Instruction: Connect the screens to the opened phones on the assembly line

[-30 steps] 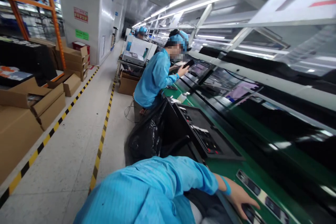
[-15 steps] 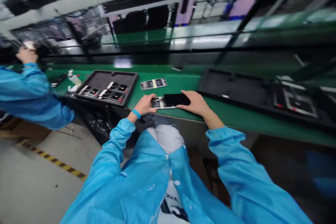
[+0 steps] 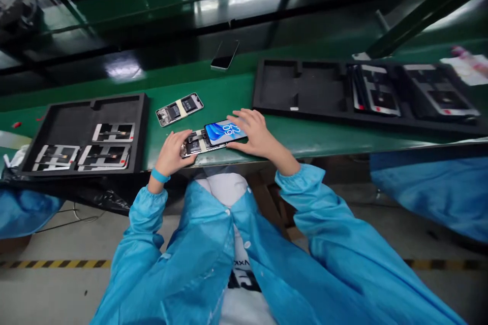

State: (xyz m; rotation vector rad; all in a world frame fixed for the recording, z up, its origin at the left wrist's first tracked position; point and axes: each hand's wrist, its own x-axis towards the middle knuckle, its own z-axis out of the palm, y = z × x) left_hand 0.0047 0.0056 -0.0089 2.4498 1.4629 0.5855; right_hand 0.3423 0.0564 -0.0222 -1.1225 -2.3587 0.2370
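Since the earlier frame, the head view had swung rightward. The lit display panel (image 3: 223,132) lay over the right part of the phone body (image 3: 196,145) at the bench (image 3: 217,95) edge, both long axes left-to-right. The right hand (image 3: 259,137) gripped the panel's right end; the left hand (image 3: 171,153), the body's left.

Green table (image 3: 224,91). Left to right: a black tray (image 3: 76,121); an opened phone (image 3: 179,109); a longer tray (image 3: 316,84); paper (image 3: 463,69) by its far corner. A dark phone (image 3: 225,54) lies toward the far side. Whether a second opened phone (image 3: 193,147), near edge, touches the surface is unclear from here.
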